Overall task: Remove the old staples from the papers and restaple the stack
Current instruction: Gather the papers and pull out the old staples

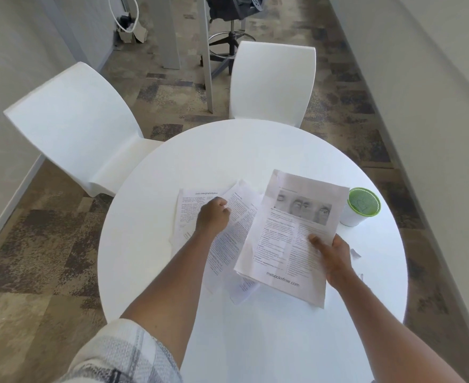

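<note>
Printed paper sheets lie spread over the round white table. My right hand grips the right edge of a sheet with eye photographs, which is lifted and tilted over the others. My left hand is closed, pinching the edge of a loose sheet in the middle of the spread. Another sheet lies upside down at the left. A small light object lies on the table behind my right hand; I cannot tell what it is. No stapler is visible.
A white cup with a green lid stands at the table's right side. Two white chairs stand at the far side, and a black office stool is farther back. Walls run along both sides.
</note>
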Action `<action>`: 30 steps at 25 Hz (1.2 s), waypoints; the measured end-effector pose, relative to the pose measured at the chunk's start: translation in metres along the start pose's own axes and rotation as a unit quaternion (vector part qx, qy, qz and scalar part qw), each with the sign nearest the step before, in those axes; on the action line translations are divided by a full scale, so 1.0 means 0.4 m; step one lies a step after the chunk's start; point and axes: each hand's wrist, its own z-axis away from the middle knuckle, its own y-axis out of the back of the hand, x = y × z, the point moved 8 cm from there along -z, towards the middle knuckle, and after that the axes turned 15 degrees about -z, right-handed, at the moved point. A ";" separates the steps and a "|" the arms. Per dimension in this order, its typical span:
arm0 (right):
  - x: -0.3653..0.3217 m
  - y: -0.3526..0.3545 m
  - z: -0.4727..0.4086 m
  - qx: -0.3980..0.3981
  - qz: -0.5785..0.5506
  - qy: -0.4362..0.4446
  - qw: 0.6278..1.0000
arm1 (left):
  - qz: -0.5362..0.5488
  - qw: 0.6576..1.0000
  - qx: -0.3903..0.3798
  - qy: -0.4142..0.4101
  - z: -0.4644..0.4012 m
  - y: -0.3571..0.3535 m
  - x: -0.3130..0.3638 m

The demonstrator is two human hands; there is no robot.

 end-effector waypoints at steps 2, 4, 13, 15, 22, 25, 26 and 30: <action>0.012 0.023 -0.001 0.009 -0.006 -0.011 1.000 | -0.106 0.994 0.031 0.003 -0.030 0.012 -0.010; 0.024 0.021 0.003 0.008 -0.018 -0.023 1.000 | -0.188 0.982 0.024 0.013 -0.049 0.004 -0.015; 0.054 -0.042 0.002 -0.004 -0.028 -0.040 0.999 | -0.317 0.948 0.001 0.027 -0.086 -0.038 -0.015; 0.063 -0.055 0.006 -0.014 -0.034 -0.046 0.998 | -0.305 0.952 0.000 0.031 -0.093 -0.031 -0.021; 0.087 -0.110 0.022 -0.042 -0.051 -0.056 0.996 | -0.081 0.995 0.053 -0.008 -0.090 -0.003 -0.045; 0.088 -0.147 0.033 -0.054 -0.062 -0.062 0.995 | 0.045 0.998 0.035 -0.036 -0.074 0.019 -0.040; 0.087 -0.159 0.035 -0.060 -0.063 -0.065 0.994 | 0.088 0.995 0.019 -0.043 -0.069 0.020 -0.037; 0.075 -0.211 0.046 -0.084 -0.061 -0.060 0.993 | 0.215 0.975 -0.032 -0.041 -0.041 0.022 -0.043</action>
